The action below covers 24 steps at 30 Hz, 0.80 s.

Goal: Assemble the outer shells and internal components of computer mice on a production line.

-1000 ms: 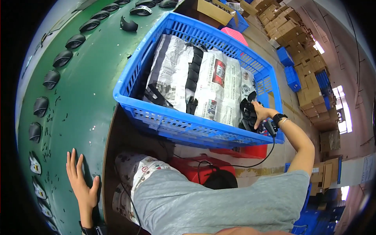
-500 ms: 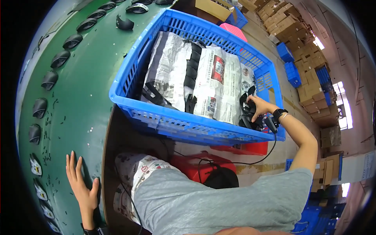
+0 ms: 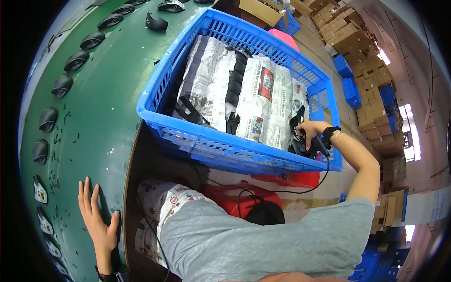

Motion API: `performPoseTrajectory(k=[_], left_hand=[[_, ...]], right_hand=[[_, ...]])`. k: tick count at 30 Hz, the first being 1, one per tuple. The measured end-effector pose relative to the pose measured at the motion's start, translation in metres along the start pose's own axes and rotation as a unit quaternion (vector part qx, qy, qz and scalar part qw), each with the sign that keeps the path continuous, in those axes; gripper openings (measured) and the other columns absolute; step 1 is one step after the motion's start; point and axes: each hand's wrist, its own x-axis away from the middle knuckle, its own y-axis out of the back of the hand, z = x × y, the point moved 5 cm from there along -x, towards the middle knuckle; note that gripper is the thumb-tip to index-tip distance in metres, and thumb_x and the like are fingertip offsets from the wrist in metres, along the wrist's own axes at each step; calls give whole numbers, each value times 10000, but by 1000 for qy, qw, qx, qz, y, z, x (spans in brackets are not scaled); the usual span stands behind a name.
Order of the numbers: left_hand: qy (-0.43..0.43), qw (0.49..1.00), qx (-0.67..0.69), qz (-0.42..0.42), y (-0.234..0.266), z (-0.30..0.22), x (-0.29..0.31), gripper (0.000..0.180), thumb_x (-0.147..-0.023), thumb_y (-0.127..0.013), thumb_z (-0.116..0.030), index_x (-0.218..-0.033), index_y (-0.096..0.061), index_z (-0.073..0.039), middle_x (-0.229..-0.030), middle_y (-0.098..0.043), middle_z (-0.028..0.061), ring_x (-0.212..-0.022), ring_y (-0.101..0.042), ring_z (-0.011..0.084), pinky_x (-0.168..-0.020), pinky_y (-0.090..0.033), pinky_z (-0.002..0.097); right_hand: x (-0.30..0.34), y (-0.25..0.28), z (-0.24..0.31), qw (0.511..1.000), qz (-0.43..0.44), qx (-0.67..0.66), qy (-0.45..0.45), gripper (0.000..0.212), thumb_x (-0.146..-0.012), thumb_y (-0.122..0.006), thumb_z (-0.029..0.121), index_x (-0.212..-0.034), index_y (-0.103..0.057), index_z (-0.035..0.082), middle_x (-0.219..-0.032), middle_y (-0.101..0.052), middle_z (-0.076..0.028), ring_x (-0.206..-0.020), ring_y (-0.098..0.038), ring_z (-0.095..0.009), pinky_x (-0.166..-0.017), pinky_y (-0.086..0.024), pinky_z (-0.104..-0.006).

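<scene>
My left hand (image 3: 101, 225) lies flat on the green worktable (image 3: 96, 155), fingers stretched out and holding nothing. At the right end of a blue plastic crate (image 3: 225, 141), my right hand (image 3: 311, 131) reaches over the rim, its fingers curled round a black plastic part (image 3: 297, 121). Its fingertips are partly hidden among the other dark pieces there. Inside the crate, sheets of newspaper (image 3: 263, 101) separate rows of curved black mouse shells (image 3: 233, 84). Loose black pieces (image 3: 192, 110) stick up at the crate's near left corner.
A curved line of computer mice (image 3: 48, 119) runs along the table's far left side, with small black scraps among them. One curved black shell (image 3: 156, 22) lies near the crate. A red stool (image 3: 235, 192) and a cable are below the crate. Cardboard boxes (image 3: 371, 101) are stacked at the right.
My right hand has lowered slightly into the black parts, and its thumb and fingers have drawn closer together. The view has shifted a little; my left hand rests in the same place.
</scene>
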Motion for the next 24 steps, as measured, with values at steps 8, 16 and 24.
performPoseTrajectory(k=[8,16,24], left_hand=[[-4,1000,-8,3,-2,3,-1,627,-754,-533,-336,-1288,-412,-29,-1423,-299,142,-1338,-209,348,-1083,-126,492],[-11,1000,-15,5,-2,5,-1,617,-783,-516,-366,-1288,-414,-27,-1425,-298,142,-1337,-213,348,-1075,-156,471],[-8,1000,-26,9,-1,5,0,607,-800,-502,-388,-1283,-419,-30,-1426,-299,135,-1339,-212,341,-1071,-178,452]], right_hand=[[-7,-25,1,994,87,68,-11,986,-445,-872,279,-1306,-429,88,-1403,-178,-275,-1151,-454,-406,-933,-431,-386],[-14,-35,6,992,70,92,-43,961,-451,-857,421,-1205,-491,-51,-1384,-175,-315,-1129,-473,-406,-946,-421,-384],[-9,-32,10,994,85,37,-53,965,-432,-857,430,-1171,-506,-81,-1371,-179,-337,-1090,-502,-404,-935,-431,-371]])
